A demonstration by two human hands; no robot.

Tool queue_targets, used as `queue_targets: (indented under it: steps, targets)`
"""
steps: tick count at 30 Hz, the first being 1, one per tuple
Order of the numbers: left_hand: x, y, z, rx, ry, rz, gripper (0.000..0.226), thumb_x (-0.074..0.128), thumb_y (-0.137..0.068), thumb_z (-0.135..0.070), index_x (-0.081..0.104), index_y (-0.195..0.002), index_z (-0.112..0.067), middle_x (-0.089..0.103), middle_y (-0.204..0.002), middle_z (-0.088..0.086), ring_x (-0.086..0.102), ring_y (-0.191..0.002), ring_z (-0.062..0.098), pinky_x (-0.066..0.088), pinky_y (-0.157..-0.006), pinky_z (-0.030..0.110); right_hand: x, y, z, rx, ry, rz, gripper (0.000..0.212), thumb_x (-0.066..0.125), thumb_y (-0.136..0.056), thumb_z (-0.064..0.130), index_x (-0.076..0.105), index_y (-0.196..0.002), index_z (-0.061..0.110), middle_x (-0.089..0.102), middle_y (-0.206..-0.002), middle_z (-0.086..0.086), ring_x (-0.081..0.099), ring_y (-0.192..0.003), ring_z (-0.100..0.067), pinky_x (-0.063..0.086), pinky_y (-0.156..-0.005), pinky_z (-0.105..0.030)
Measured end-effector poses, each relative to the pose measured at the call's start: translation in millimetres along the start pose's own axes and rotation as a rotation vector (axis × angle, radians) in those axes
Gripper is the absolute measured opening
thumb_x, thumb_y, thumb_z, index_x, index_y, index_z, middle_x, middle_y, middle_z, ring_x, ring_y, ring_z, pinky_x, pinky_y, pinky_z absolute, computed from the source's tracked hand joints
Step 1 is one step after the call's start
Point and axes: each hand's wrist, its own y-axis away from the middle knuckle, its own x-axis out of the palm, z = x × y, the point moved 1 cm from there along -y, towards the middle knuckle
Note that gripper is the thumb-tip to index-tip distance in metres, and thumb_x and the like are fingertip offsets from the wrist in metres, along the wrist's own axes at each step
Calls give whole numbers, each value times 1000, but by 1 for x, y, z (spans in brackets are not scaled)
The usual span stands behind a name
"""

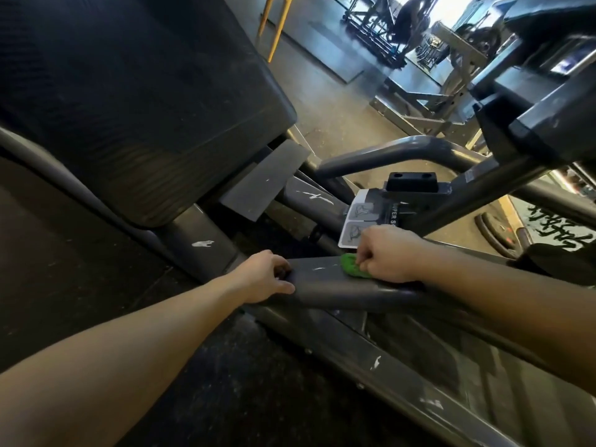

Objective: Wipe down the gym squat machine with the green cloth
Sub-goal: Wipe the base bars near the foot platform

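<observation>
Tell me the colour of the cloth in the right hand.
Bright green cloth, bunched under the right hand; head view.

Floor: worn tan-grey surface (pixel 342 124) in the middle distance, scuffed and dusty; nearer, dark speckled rubber flooring (pixel 245 366).
Posts: two yellow posts (pixel 280 27) slanting across the top centre.
Far equipment: dark-framed gym machines (pixel 377 33), blurred, standing on a darker floor patch.
Light: bright daylight from an opening (pixel 451 8) at the top, leaving a bluish sheen on the floor below it.
Right side: a pale grey steel frame (pixel 451 79); at the edge, a dark panel with white brush-like writing (pixel 561 233).
</observation>
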Motion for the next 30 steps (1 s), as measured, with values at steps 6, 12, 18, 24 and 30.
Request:
queue_targets:
  steps: [6,12,18,24,30]
  targets:
    - [0,-1,0,28,6,-23,63,80,-84,-44,60,-140,-23,52,-114,-10,57,-105,10,48,-97,28,14,-31,53,2,36,-70,32,55,-94,39,71,-110,17,67,-112,-7,65,-103,-32,56,-82,-40]
    - [1,2,-1,43,19,-28,65,77,-87,-43,56,-144,-23,50,-121,-10,56,-112,11,50,-101,32,-8,-19,25,-32,-1,77,25,61,-94,28,77,-109,16,71,-105,-2,66,-101,-23,54,-93,-38]
    - [0,-3,4,50,34,-25,65,79,-85,-45,59,-141,-22,53,-120,-7,58,-112,14,51,-102,35,-8,-14,17,0,34,9,22,63,-90,33,77,-102,22,71,-101,-1,66,-95,-22,58,-86,-42]
    - [4,2,8,50,30,-21,63,78,-86,-44,57,-143,-24,51,-120,-8,57,-110,12,51,-101,36,26,-48,70,-48,-48,4,36,59,-96,36,68,-122,12,67,-110,-7,65,-101,-30,57,-85,-46]
    - [1,-1,4,44,25,-31,59,80,-84,-44,63,-137,-22,54,-117,-5,59,-107,14,51,-100,35,3,-29,-14,214,87,-47,40,55,-90,46,70,-120,25,67,-111,-2,65,-100,-25,57,-88,-46]
